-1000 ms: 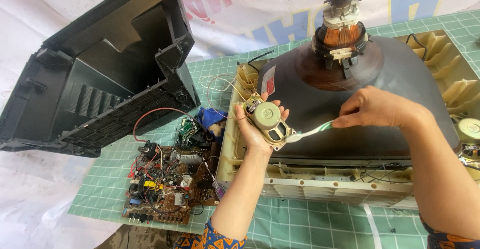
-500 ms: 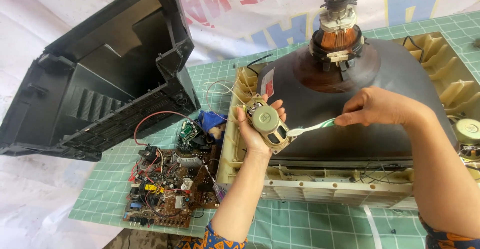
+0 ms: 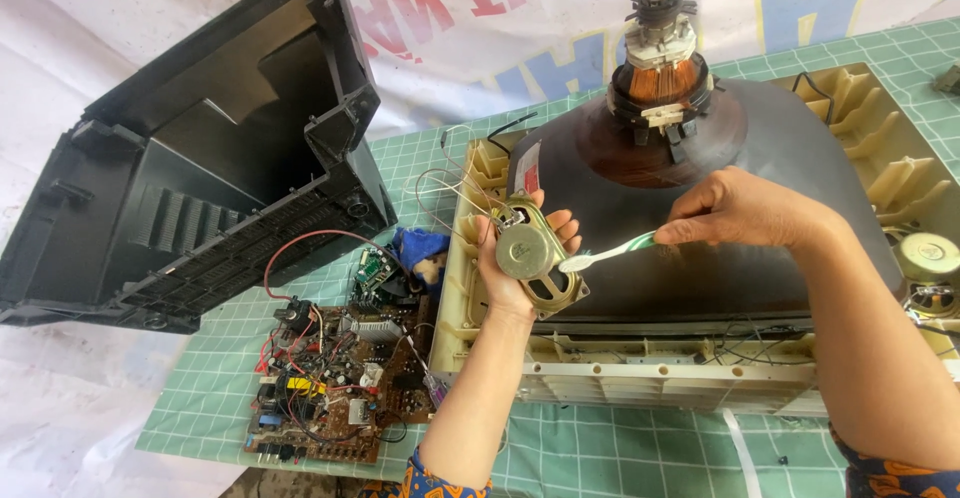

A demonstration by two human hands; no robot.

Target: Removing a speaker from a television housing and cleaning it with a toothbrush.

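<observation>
Gripping speaker [image 3: 527,254], left hand [image 3: 510,283] upright

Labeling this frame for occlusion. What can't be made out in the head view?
- Speaker: its underside is hidden by the left hand holding it.
- Toothbrush: its handle end is hidden inside the right hand.
- Circuit board: parts too small to identify.
- Second speaker: partly hidden by the right forearm.
- Black rear cover: left end cut off by the frame edge.

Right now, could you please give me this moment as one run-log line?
left hand: holds small speaker | right hand: toothbrush, bristles on speaker | below: picture tube in beige frame
</observation>
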